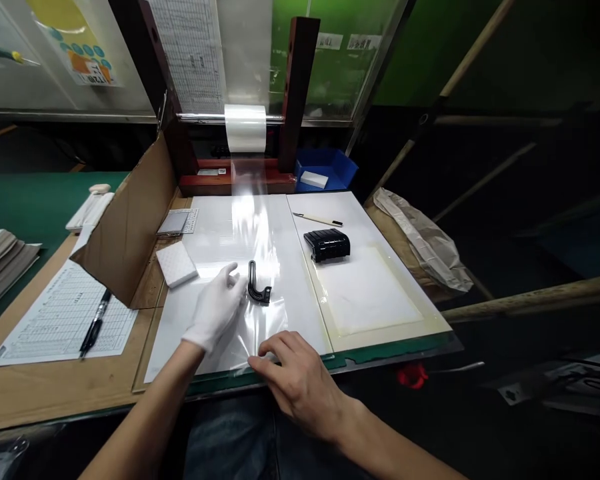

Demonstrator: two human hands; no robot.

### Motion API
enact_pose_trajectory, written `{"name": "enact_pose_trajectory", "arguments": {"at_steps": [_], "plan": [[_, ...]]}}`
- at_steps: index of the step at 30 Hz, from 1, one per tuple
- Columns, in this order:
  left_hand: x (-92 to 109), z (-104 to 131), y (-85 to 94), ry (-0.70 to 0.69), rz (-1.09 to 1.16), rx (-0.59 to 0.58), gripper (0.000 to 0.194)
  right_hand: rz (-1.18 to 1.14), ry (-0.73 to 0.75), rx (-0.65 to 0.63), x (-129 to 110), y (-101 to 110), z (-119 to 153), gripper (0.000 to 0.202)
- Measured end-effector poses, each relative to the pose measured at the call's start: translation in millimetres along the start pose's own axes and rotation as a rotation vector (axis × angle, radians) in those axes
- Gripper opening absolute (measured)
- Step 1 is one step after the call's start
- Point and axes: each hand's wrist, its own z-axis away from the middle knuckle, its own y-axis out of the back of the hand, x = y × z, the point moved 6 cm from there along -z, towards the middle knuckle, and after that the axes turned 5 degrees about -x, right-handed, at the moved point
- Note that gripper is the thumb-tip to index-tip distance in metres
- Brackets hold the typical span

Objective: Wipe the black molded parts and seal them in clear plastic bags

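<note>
My left hand [216,303], in a white glove, is just left of a black hook-shaped plastic part [255,283]. Its fingers are slightly bent and apart, with nothing visible between them. The part lies on a strip of clear plastic film [253,213] that runs down from a roll [245,128] at the back. At the near edge of the board, my bare right hand [303,380] pinches the free end of the film between thumb and fingers. To the right of the strip sits a glossy black ribbed part [327,245].
A craft knife [317,219] lies behind the ribbed part. Left are a white foam block [177,264], an upright cardboard flap [130,227] and a form [70,313] with a pen [95,325]. A wooden stand [297,93] carries the roll, beside a blue bin [343,167].
</note>
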Motion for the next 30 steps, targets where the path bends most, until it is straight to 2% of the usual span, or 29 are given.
{"name": "enact_pose_trajectory", "arguments": {"at_steps": [3,5,8,10,13,16,19,22,25,28,30], "plan": [[-20.3,27.2,0.5,-0.116,-0.020,-0.143,0.042,-0.060,-0.024,0.013,9.0,10.1,-7.7,0.028],[-24.5,44.3,-1.5,-0.245,-0.074,-0.256,0.038,-0.110,-0.022,0.024,15.4,19.8,-16.8,0.026],[-21.0,53.2,-2.7,-0.367,-0.136,-0.281,0.027,-0.226,-0.060,0.028,31.6,36.8,-37.2,0.024],[-18.5,44.6,-0.3,-0.308,-0.076,-0.214,0.021,-0.342,-0.161,0.010,51.6,45.1,-54.0,0.034],[-14.6,20.5,7.4,-0.174,0.008,-0.060,0.028,-0.487,-0.393,-0.025,93.0,45.2,-77.5,0.051],[-6.1,-6.6,12.7,-0.165,-0.059,0.040,0.032,-0.503,-0.557,0.003,132.1,34.6,-94.0,0.043],[-2.3,-32.6,13.3,-0.184,-0.178,0.092,0.031,-0.450,-0.615,0.041,156.9,19.1,-102.5,0.034],[-3.3,-54.1,10.6,-0.188,-0.376,0.149,0.035,-0.358,-0.644,0.067,166.7,5.7,-104.2,0.034],[-5.7,-69.4,6.5,-0.155,-0.609,0.207,0.036,-0.233,-0.629,0.085,166.2,-2.6,-105.6,0.039],[-7.9,-73.2,5.3,-0.124,-0.772,0.249,0.028,-0.065,-0.533,0.093,159.9,-3.4,-109.2,0.033],[-8.9,-65.7,5.2,-0.140,-0.837,0.235,0.032,-0.011,-0.460,0.069,153.8,0.1,-108.2,0.022]]}}
